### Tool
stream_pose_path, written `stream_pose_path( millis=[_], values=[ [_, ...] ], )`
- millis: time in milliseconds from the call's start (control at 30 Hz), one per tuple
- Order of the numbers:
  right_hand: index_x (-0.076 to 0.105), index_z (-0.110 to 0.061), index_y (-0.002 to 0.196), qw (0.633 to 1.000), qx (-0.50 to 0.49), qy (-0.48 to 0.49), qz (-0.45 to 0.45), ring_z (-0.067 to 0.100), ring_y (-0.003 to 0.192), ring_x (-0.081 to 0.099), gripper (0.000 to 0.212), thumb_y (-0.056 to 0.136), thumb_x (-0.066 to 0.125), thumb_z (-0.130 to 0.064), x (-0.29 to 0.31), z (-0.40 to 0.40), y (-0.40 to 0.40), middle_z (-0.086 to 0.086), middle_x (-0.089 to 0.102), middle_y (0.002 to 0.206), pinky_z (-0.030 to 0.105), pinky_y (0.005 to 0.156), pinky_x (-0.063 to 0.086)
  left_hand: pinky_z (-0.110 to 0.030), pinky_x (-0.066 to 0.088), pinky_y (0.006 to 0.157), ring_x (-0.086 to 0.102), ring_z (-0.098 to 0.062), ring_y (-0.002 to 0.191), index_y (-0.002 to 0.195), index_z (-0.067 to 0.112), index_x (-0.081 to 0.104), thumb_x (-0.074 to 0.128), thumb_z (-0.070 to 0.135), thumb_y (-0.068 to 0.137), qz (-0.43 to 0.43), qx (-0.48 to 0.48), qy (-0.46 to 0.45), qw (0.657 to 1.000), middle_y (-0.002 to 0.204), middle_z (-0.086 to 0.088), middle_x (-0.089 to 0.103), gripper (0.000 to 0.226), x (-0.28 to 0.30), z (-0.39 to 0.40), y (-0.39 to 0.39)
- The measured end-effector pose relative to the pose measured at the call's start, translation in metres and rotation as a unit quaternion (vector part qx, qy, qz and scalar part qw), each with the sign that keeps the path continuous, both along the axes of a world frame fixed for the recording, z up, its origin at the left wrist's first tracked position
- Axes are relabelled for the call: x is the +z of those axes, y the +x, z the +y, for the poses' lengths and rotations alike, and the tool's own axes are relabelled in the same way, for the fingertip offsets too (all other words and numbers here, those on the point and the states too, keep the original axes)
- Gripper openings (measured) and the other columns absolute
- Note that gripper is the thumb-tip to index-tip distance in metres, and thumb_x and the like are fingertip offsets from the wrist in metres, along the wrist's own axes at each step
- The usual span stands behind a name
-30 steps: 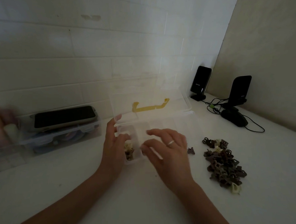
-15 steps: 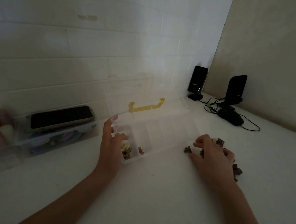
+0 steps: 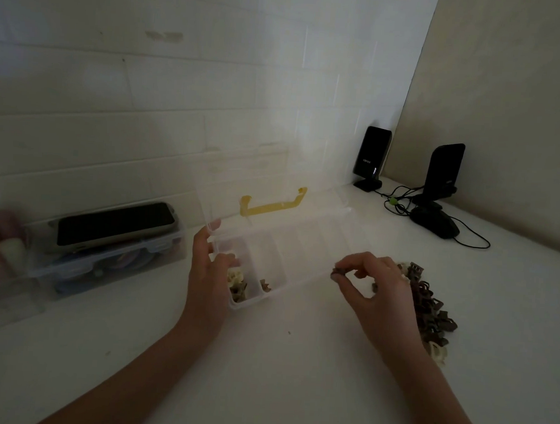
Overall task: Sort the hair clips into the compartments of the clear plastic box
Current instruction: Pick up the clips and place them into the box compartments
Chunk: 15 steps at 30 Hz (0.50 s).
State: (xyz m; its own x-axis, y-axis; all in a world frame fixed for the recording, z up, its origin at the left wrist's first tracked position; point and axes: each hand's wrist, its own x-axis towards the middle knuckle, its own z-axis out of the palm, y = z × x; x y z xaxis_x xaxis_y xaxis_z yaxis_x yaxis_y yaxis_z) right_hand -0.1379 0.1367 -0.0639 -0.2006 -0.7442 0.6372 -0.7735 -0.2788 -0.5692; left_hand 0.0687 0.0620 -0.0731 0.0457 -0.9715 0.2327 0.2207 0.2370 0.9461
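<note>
The clear plastic box (image 3: 305,255) lies open on the white table, its lid with a yellow handle (image 3: 272,203) raised behind. My left hand (image 3: 209,273) grips the box's left end. The leftmost compartment holds a few cream and brown clips (image 3: 237,282); the one beside it holds one brown clip (image 3: 265,286). My right hand (image 3: 377,286) pinches a small brown hair clip (image 3: 337,273) between thumb and forefinger, just in front of the box's right half. A pile of brown and cream hair clips (image 3: 429,310) lies to the right, partly hidden by that hand.
A second clear box (image 3: 114,261) with a dark phone (image 3: 116,224) on top stands at the left. Two black speakers (image 3: 372,158) (image 3: 442,175), a black mouse (image 3: 435,221) and cables sit in the back right corner. A tiled wall runs close behind.
My right hand went from the box to the pile, picked up a brown clip and lifted it back toward the box. My left hand stayed on the box.
</note>
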Motion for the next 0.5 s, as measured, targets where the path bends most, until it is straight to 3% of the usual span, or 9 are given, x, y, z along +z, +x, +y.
stream_pose_path(
  millis=[133,267,367,500],
  values=[
    [0.057,-0.031,0.081,0.999,0.024,-0.035,0.011,-0.001,0.083,0.050,0.018,0.075,0.073,-0.025,0.002,-0.001,0.013,-0.024,0.060,0.080,0.008,0.071,0.037,-0.034,0.054,0.076,0.061,-0.019,0.100,0.104,0.055,0.049,0.043,0.021,0.069,-0.007,0.001,-0.019,1.000,0.102,0.022,0.060,0.050,-0.001,0.001,0.000],
    [0.053,-0.029,0.080,0.997,0.023,-0.054,0.045,0.000,0.078,0.048,0.015,0.078,0.067,-0.036,0.000,-0.001,0.020,-0.026,0.055,0.077,0.020,0.070,0.041,-0.009,0.049,0.070,0.059,0.010,0.091,0.115,0.044,0.046,0.045,0.011,0.072,-0.040,-0.004,-0.071,0.997,0.095,0.037,0.060,0.054,-0.002,0.003,0.000],
    [0.055,-0.029,0.082,0.997,0.035,-0.055,0.046,-0.001,0.079,0.050,0.013,0.079,0.063,-0.039,0.001,0.000,0.025,-0.028,0.056,0.078,0.023,0.073,0.043,-0.007,0.047,0.073,0.059,0.008,0.093,0.116,0.047,0.046,0.047,0.008,0.074,-0.066,-0.006,-0.080,0.995,0.095,0.034,0.060,0.058,-0.005,0.001,0.001],
    [0.060,-0.033,0.084,0.995,0.095,-0.035,0.005,-0.002,0.084,0.055,0.007,0.079,0.061,-0.038,0.001,0.000,0.035,-0.031,0.060,0.086,0.012,0.076,0.042,-0.010,0.049,0.071,0.060,0.005,0.092,0.117,0.050,0.047,0.047,0.008,0.075,-0.077,-0.012,-0.077,0.994,0.093,0.032,0.059,0.059,-0.008,0.000,0.001]
  ],
)
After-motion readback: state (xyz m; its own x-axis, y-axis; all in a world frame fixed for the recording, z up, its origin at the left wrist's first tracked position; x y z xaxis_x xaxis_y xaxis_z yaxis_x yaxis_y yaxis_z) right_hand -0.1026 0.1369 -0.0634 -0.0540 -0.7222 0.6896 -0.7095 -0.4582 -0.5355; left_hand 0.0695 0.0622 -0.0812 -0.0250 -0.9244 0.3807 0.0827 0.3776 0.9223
